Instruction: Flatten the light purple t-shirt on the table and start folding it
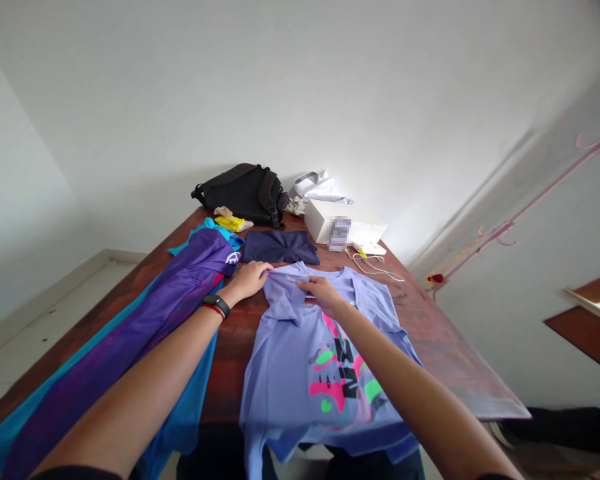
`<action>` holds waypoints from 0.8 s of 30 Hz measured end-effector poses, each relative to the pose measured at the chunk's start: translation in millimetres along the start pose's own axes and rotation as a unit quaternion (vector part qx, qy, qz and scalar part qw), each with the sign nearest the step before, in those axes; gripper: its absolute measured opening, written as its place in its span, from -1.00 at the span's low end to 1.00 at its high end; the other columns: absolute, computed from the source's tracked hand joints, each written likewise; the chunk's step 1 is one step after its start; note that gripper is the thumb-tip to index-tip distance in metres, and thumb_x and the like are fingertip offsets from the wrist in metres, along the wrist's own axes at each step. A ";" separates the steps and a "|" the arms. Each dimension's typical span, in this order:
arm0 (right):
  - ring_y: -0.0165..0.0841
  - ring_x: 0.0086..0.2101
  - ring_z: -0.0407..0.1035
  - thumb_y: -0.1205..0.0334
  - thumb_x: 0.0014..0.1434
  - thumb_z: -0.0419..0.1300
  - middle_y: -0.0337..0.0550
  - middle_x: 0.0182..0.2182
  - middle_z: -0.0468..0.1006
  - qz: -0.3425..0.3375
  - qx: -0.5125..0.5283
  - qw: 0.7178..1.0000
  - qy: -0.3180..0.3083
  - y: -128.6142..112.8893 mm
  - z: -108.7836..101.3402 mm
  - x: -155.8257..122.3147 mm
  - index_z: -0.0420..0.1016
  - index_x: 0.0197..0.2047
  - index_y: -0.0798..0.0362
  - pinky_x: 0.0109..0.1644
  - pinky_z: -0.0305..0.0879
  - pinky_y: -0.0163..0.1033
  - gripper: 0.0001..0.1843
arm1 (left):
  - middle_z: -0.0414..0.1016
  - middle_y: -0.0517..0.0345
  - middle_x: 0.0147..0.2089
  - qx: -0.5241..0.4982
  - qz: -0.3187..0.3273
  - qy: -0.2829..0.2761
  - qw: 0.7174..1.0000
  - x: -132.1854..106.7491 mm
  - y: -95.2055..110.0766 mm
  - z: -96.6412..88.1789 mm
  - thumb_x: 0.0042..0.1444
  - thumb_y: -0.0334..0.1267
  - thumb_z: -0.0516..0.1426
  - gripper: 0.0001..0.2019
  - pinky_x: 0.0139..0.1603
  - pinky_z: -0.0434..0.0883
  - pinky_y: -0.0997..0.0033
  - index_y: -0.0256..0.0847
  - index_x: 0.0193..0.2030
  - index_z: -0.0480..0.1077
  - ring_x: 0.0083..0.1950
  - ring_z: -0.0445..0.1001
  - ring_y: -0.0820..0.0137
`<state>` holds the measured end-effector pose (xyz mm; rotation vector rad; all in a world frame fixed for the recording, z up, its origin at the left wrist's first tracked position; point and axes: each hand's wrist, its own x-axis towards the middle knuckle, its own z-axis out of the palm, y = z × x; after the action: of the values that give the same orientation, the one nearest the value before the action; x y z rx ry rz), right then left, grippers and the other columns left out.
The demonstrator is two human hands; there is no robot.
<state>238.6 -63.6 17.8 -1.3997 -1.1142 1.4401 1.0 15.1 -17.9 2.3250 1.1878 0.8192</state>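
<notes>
A lavender T-shirt (325, 360) with a pink, green and black print lies face up on the dark wooden desk (430, 327), its hem hanging over the near edge. The left hand (250, 278) pinches the shirt's left shoulder; the right hand (321, 293) presses flat near the collar, its grip apparently loose on the cloth. A purple garment (145, 327) lies over a turquoise one (190, 400) at left. Beyond sit a folded navy garment (280, 247), a black backpack (243, 190), a white box (345, 230) and a white cable (375, 267).
</notes>
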 end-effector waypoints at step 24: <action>-0.37 -0.47 0.28 0.24 0.16 0.09 -0.29 -0.39 0.46 -0.228 -0.103 0.963 0.096 2.0 3.4 9.8 0.25 0.35 -0.03 -0.26 0.36 -0.26 -0.34 | 0.59 0.04 -0.08 -0.033 0.016 0.063 0.997 3.1 -5.1 4.6 0.37 -0.24 -0.02 -0.75 0.01 0.40 0.26 -0.11 0.00 0.46 -0.02 0.55 0.19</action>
<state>234.8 -54.9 13.1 -1.2799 -1.3778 0.8628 2.5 20.0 -23.3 2.2724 1.1582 1.0140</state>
